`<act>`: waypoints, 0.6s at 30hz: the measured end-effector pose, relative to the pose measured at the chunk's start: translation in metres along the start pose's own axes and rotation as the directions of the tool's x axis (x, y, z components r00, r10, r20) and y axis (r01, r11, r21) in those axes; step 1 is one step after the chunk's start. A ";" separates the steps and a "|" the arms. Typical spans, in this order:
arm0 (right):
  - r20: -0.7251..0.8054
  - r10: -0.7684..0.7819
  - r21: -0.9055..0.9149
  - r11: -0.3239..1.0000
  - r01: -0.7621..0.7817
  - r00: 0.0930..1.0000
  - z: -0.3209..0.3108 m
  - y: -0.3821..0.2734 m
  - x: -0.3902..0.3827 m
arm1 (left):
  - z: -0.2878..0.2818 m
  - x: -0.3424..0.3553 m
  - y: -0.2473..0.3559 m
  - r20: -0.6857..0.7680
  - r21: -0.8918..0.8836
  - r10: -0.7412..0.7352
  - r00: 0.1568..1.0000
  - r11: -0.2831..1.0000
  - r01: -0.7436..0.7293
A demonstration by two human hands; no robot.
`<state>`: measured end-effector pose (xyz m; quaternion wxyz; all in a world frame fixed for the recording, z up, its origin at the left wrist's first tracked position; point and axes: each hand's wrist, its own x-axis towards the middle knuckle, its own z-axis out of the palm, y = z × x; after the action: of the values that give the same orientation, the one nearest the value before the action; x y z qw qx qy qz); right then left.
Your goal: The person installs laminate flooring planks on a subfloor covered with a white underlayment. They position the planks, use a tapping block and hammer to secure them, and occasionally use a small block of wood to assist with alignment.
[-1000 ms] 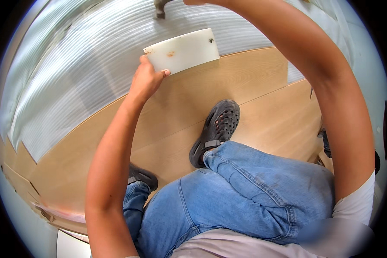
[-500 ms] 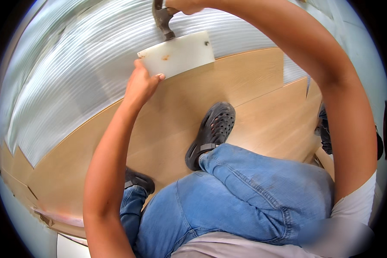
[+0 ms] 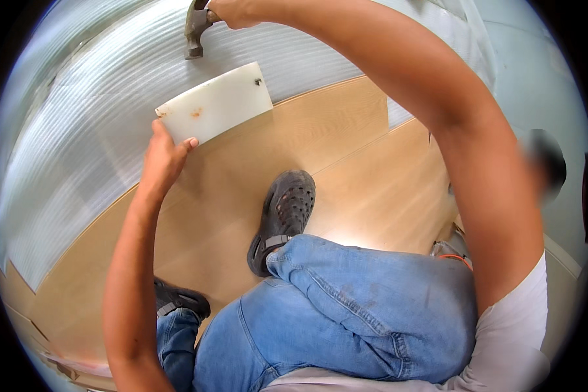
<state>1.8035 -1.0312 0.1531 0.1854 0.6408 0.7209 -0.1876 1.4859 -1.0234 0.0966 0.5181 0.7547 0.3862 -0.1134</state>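
A flat white plastic-looking block with rusty stains and a dark hole lies along the far edge of the wood-look floor planks. My left hand grips its near left corner, the thumb on the near side. My right hand, partly cut off by the top of the picture, is closed round the handle of a claw hammer. The dark metal hammer head is beyond the block, apart from its far edge.
Silvery ribbed underlay sheet spreads beyond the planks. My dark clog rests on the planks, close to my bent jeans-clad knee. A pale wall or floor area shows at right, with a blurred dark round shape beside my arm.
The hammer head was at the block's far edge and is now drawn back from it. My left hand still holds the block. The whole view has shifted, moving things leftward in the picture.
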 end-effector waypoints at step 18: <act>0.258 0.268 -0.215 0.953 -0.215 0.928 0.001 0.014 -0.038 | 0.059 0.026 0.048 -0.020 0.047 0.007 1.000 0.999 -0.006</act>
<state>1.8218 -1.0626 0.1710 0.3667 0.6717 0.6162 -0.1864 1.5508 -1.0711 0.0894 0.4969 0.7689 0.3861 -0.1130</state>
